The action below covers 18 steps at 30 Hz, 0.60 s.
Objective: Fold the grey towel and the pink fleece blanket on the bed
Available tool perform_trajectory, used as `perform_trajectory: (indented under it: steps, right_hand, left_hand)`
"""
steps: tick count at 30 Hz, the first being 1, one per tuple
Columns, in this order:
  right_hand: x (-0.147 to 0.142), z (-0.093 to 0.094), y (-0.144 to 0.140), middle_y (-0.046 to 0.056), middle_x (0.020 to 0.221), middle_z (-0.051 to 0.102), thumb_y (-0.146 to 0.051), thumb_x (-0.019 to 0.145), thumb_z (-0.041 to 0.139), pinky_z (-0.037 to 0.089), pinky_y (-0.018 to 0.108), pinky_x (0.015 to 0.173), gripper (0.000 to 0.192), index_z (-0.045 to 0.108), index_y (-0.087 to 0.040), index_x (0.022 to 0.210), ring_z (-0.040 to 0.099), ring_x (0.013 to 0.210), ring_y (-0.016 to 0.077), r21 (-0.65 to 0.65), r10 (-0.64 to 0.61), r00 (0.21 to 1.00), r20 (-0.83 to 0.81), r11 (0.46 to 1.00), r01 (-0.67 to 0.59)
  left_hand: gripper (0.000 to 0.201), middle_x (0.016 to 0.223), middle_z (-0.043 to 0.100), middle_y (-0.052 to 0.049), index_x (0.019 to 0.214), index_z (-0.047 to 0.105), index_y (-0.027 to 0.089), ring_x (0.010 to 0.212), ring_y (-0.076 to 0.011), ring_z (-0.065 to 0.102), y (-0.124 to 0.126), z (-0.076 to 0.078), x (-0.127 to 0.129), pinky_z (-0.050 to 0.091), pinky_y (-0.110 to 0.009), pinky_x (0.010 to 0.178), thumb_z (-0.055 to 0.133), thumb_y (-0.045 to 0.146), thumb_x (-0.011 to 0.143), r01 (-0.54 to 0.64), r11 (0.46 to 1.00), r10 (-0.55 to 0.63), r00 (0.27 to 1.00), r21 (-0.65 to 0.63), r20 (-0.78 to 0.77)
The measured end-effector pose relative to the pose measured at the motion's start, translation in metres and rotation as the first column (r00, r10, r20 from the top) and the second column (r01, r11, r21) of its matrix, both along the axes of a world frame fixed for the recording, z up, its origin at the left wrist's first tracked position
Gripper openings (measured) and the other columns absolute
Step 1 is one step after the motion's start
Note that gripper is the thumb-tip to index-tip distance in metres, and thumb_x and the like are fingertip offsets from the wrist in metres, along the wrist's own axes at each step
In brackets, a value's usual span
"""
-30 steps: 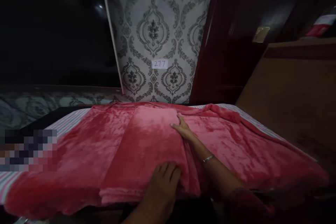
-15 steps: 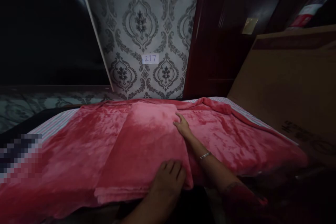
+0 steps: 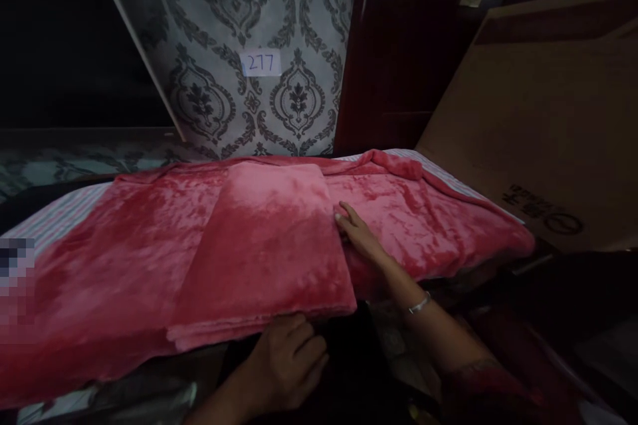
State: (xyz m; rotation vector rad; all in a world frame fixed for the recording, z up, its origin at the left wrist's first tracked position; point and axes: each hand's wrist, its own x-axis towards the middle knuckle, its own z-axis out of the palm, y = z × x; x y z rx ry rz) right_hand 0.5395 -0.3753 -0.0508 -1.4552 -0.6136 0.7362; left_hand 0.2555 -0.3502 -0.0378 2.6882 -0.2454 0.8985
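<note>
A folded pink plush blanket [image 3: 269, 246] lies lengthwise on top of a wider spread pink blanket [image 3: 124, 259] that covers a striped mattress [image 3: 64, 212]. My right hand [image 3: 357, 234], with a bracelet at the wrist, lies flat with its fingers apart against the right edge of the folded piece. My left hand [image 3: 285, 362] sits below the folded blanket's near edge, fingers curled at that edge; whether they pinch the fabric is hidden.
A patterned grey wall panel [image 3: 234, 26] with a paper label reading 277 [image 3: 260, 63] stands behind the bed. A dark red wooden door [image 3: 399, 46] and a large cardboard sheet [image 3: 543, 113] close the right side. The left background is dark.
My left hand slid off the top of the folded blanket down to its near edge. My right hand drew back toward me along the right edge. The view tilted downward.
</note>
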Motion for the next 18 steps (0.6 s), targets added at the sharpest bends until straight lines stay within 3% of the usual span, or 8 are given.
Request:
perform_trajectory:
  steps: [2,4,6,8,10,12,15,18]
  right_hand:
    - [-0.018,0.003,-0.022,0.005,0.105,0.071,-0.06,0.082,0.068,0.057,0.046,0.086,0.088,0.033,-0.029,0.157,0.068,0.093,0.026,-0.01,0.035,0.999,-0.041,0.999,-0.035]
    - [-0.035,0.008,-0.039,0.007,0.114,0.07,-0.061,0.08,0.071,0.053,0.048,0.096,0.092,0.033,-0.028,0.157,0.066,0.105,0.0283,0.005,0.068,0.997,-0.043,0.998,-0.068]
    - [-0.05,0.012,-0.05,0.009,0.13,0.065,-0.06,0.077,0.076,0.049,0.048,0.105,0.096,0.033,-0.028,0.157,0.061,0.12,0.0295,0.054,0.112,0.993,-0.038,0.992,-0.11]
    - [-0.06,0.015,-0.056,0.009,0.145,0.055,-0.057,0.072,0.081,0.045,0.047,0.109,0.1,0.035,-0.028,0.156,0.054,0.131,0.0301,0.105,0.139,0.99,-0.034,0.985,-0.135]
    - [-0.067,0.019,-0.059,0.01,0.147,0.053,-0.054,0.068,0.085,0.045,0.048,0.109,0.103,0.037,-0.027,0.154,0.055,0.13,0.031,0.128,0.148,0.987,-0.065,0.982,-0.139]
    - [-0.071,0.024,-0.06,0.011,0.139,0.061,-0.052,0.066,0.087,0.046,0.05,0.108,0.106,0.035,-0.026,0.155,0.061,0.123,0.0314,0.128,0.156,0.976,-0.15,0.982,-0.138]
    - [-0.078,0.034,-0.063,0.01,0.128,0.067,-0.05,0.066,0.087,0.048,0.05,0.106,0.107,0.033,-0.026,0.155,0.064,0.118,0.031,0.158,0.147,0.96,-0.24,0.981,-0.111]
    - [-0.088,0.04,-0.065,0.009,0.134,0.064,-0.048,0.069,0.086,0.049,0.05,0.106,0.102,0.035,-0.03,0.155,0.059,0.125,0.0311,0.193,0.114,0.969,-0.22,0.979,-0.071]
  left_hand:
    - [0.016,0.08,0.072,-0.007,0.093,0.071,0.019,0.07,-0.0192,0.065,0.002,-0.012,-0.004,0.05,-0.03,0.066,0.056,0.024,0.092,-0.068,0.966,-0.008,0.956,-0.248,-0.292]
    - [0.027,0.103,0.076,-0.01,0.109,0.073,0.022,0.093,-0.025,0.07,0.004,-0.024,-0.004,0.054,-0.035,0.082,0.061,0.037,0.091,-0.193,0.815,-0.14,0.849,-0.547,-0.509]
    - [0.046,0.126,0.07,-0.013,0.125,0.069,0.022,0.116,-0.0309,0.064,0.004,-0.035,-0.003,0.049,-0.043,0.1,0.067,0.047,0.087,-0.281,0.549,-0.337,0.787,-0.787,-0.516]
    - [0.063,0.142,0.06,-0.015,0.135,0.063,0.021,0.13,-0.0352,0.055,0.002,-0.044,-0.001,0.041,-0.051,0.11,0.07,0.054,0.083,-0.322,0.236,-0.467,0.79,-0.917,-0.398]
    - [0.069,0.153,0.05,-0.015,0.139,0.06,0.022,0.138,-0.0372,0.047,-0.002,-0.048,0.002,0.035,-0.056,0.114,0.065,0.063,0.084,-0.333,-0.057,-0.51,0.82,-0.941,-0.259]
    - [0.069,0.157,0.044,-0.013,0.138,0.062,0.025,0.144,-0.0372,0.04,-0.009,-0.046,0.007,0.03,-0.058,0.116,0.058,0.07,0.086,-0.27,-0.278,-0.5,0.86,-0.922,-0.101]
    - [0.07,0.155,0.048,-0.011,0.132,0.066,0.027,0.146,-0.0353,0.037,-0.021,-0.029,0.013,0.028,-0.058,0.118,0.052,0.077,0.084,-0.112,-0.447,-0.425,0.899,-0.887,0.101]
    - [0.081,0.15,0.054,-0.014,0.132,0.066,0.025,0.143,-0.0346,0.043,-0.03,-0.005,0.015,0.034,-0.06,0.116,0.035,0.084,0.085,-0.004,-0.475,-0.298,0.942,-0.88,0.157]
